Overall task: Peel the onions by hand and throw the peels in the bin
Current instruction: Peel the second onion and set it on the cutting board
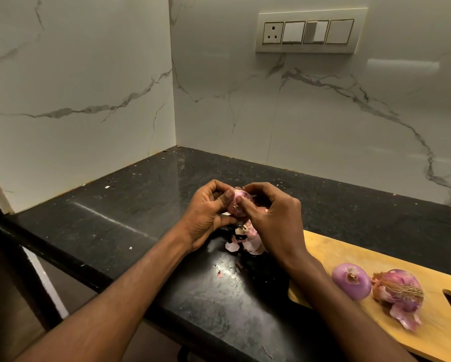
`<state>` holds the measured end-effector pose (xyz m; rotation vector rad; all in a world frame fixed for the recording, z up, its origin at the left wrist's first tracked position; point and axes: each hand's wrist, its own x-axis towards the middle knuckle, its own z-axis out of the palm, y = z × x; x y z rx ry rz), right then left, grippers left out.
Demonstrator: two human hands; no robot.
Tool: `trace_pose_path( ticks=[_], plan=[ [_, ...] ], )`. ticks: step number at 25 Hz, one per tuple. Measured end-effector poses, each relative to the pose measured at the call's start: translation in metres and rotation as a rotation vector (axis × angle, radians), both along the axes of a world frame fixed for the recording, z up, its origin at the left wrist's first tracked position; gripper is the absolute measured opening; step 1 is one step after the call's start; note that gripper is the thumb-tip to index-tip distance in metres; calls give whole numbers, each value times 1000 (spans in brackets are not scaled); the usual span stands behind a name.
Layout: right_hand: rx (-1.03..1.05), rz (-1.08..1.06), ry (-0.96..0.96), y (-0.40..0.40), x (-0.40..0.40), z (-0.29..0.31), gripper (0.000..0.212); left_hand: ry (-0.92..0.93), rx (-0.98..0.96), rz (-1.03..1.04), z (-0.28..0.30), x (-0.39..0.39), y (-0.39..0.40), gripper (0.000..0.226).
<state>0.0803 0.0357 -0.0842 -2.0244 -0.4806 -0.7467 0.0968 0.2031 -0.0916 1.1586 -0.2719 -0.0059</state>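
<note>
A pink-purple onion [241, 199] is held above the black counter between both hands. My left hand [208, 212] grips it from the left with the thumb across its top. My right hand [271, 218] curls round it from the right, fingertips pinching at its skin. Loose pink peels [247, 240] lie in a small heap on the counter just below the hands. On the wooden cutting board [349, 257] at the right sit a smooth peeled onion [351, 280] and an onion with loose, torn skin [399, 292]. No bin is in view.
The black stone counter [140, 205] fills a corner between two white marble walls. A switch and socket panel [309, 31] is on the back wall. The counter's front edge runs diagonally at the lower left, with floor beyond. Small peel scraps [220, 274] dot the counter.
</note>
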Motion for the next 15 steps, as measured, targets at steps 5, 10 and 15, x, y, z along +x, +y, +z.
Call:
trace_pose_path(
  ticks=[5,10,15],
  plan=[
    [82,79,44,-1,0,2,26,3,-8,-16,0,0,1,30],
    [40,110,-4,-7,-3,3,22,13,18,-14,0,0,2,33],
    [29,26,-20,-8,2,2,14,33,-22,-44,-2,3,3,33]
  ],
)
